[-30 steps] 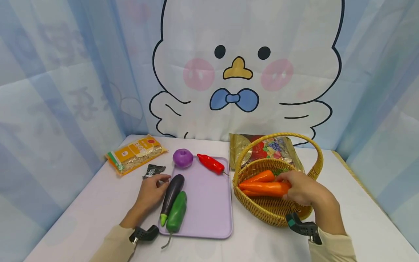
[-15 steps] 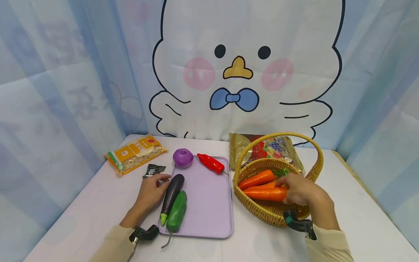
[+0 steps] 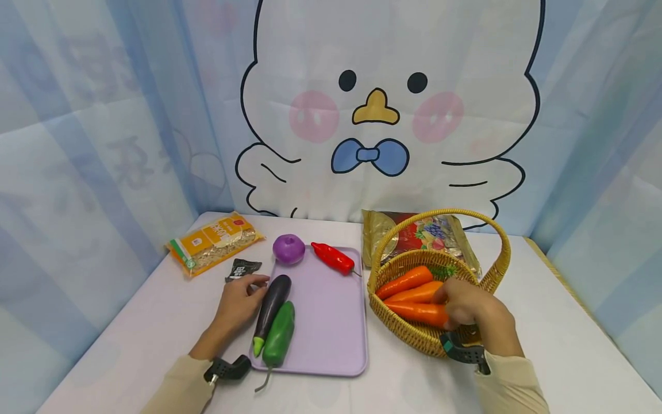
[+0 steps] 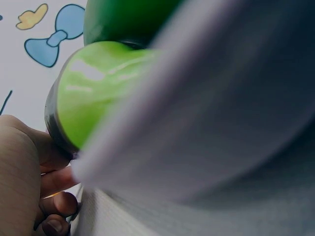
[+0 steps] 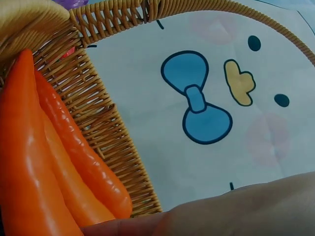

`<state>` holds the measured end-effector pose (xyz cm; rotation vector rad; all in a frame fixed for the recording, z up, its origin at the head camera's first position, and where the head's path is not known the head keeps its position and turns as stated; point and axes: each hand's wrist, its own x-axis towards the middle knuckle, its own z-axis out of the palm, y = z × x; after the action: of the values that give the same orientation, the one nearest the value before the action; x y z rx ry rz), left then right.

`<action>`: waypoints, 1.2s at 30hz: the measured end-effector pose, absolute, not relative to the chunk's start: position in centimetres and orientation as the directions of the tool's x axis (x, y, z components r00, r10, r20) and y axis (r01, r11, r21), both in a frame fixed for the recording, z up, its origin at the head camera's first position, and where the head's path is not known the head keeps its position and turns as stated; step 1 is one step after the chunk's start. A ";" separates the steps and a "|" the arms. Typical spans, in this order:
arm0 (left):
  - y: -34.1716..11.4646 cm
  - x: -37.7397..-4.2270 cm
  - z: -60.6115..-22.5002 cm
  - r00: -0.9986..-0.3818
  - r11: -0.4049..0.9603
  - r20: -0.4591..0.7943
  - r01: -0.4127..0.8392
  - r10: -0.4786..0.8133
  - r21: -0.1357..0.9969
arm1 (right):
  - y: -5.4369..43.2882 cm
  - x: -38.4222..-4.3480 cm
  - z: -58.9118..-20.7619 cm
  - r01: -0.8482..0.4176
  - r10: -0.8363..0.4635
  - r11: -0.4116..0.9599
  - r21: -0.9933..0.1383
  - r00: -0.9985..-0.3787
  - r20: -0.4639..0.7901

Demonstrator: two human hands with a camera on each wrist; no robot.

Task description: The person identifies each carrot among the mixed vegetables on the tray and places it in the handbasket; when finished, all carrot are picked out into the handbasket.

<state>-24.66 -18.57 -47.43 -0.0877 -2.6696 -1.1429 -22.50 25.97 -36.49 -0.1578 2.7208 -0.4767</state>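
Observation:
My right hand (image 3: pixel 470 305) is over the wicker basket (image 3: pixel 408 336), its fingers gripping the thick end of the front carrot (image 3: pixel 416 312). Two other carrots lie behind it in the basket, the middle carrot (image 3: pixel 414 294) and the back carrot (image 3: pixel 405 282). In the right wrist view the held carrot (image 5: pixel 24 162) is nearest the camera; most of the fingers are out of sight. My left hand (image 3: pixel 240 305) rests at the left rim of the lilac tray (image 3: pixel 331 322), fingers loosely bent beside the eggplant (image 3: pixel 272 310). A green pepper (image 3: pixel 279 336) lies alongside the eggplant.
A purple onion (image 3: pixel 289 249) and a red chili pepper (image 3: pixel 333 259) lie at the tray's far end. Beyond my left hand are a small black packet (image 3: pixel 244 268) and a yellow grain bag (image 3: pixel 214 242). Behind the basket, whose handle arches high, lies a gold-and-red package (image 3: pixel 380 230).
My right hand has moved toward the person and slightly left, bringing the front carrot down off the others, so the middle carrot shows more. The left hand has stayed still.

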 end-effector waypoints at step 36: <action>-18.6 -24.7 -47.4 -0.957 0.659 0.286 0.188 -0.043 0.729 | 27.7 -21.4 -35.1 -0.136 -0.220 0.843 -0.521 -0.970 -0.102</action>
<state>-24.68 -18.62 -47.43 -0.1159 -2.5992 -1.1874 -21.35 27.69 -35.07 -0.2781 2.8627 -0.7918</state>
